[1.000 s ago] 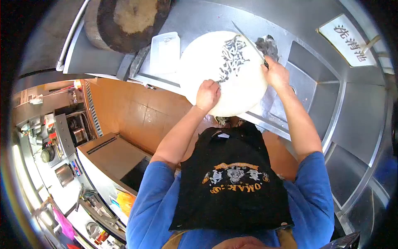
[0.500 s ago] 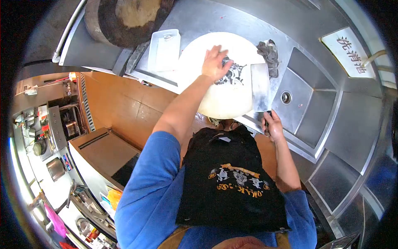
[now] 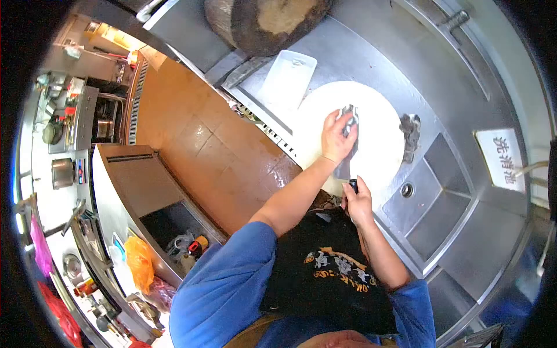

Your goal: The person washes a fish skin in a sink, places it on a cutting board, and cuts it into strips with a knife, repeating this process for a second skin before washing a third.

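Note:
A round white cutting board [image 3: 380, 142] lies on the steel counter in front of me. My right hand [image 3: 358, 203] is closed around the black handle of a cleaver [image 3: 345, 169], whose blade reaches over the board, turned nearly edge-on. My left hand [image 3: 337, 138] curls over a small heap of black-and-white strips [image 3: 350, 110] beside the blade. The palm and fingers partly hide the heap. A dark, wet-looking clump [image 3: 410, 138] rests on the counter past the board's right edge.
Left of the board stands a white plastic tub [image 3: 289, 78]. Behind it is a thick wooden chopping block [image 3: 261, 26]. A steel sink [image 3: 432, 200] is at the right, below a white sign [image 3: 500, 159]. Shelves with an orange bag [image 3: 139, 258] stand at the left.
The cleaver has swung left from the board's right side to the strips and turned edge-on. My left hand has gone from spread flat to curled over the strips. The camera view has rotated.

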Demonstrator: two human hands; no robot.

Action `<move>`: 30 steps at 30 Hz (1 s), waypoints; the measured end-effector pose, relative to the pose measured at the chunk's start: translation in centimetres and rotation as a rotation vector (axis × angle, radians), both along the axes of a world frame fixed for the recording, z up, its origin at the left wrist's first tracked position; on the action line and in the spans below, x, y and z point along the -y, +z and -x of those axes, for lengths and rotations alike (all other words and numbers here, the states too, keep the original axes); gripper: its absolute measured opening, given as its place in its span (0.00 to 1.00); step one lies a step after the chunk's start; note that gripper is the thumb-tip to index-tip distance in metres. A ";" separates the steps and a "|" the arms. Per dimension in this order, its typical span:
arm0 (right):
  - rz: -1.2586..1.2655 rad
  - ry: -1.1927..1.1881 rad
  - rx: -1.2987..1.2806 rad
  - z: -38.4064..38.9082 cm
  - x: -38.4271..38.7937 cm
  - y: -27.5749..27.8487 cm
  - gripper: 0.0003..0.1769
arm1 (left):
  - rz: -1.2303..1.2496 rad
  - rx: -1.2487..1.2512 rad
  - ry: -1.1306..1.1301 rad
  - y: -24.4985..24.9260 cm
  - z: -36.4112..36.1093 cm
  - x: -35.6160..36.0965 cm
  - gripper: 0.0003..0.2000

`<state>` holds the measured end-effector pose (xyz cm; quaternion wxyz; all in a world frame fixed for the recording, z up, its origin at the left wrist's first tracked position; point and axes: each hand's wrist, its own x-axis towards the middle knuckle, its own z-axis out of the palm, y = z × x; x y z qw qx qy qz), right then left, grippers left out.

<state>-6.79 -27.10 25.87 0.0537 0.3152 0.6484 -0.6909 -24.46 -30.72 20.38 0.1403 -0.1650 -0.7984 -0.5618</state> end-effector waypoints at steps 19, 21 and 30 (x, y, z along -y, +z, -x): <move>0.508 -0.147 0.206 -10.5 -8.5 -0.1 0.12 | -0.047 0.256 -0.140 -2.6 16.1 1.4 0.05; 0.540 -0.172 0.213 -12.4 -8.5 -1.8 0.14 | 0.194 0.120 -0.324 -0.4 12.2 -4.6 0.06; 0.433 -0.060 0.104 -11.3 -9.1 -4.1 0.14 | 1.112 -0.016 -0.686 -2.4 1.7 -23.4 0.19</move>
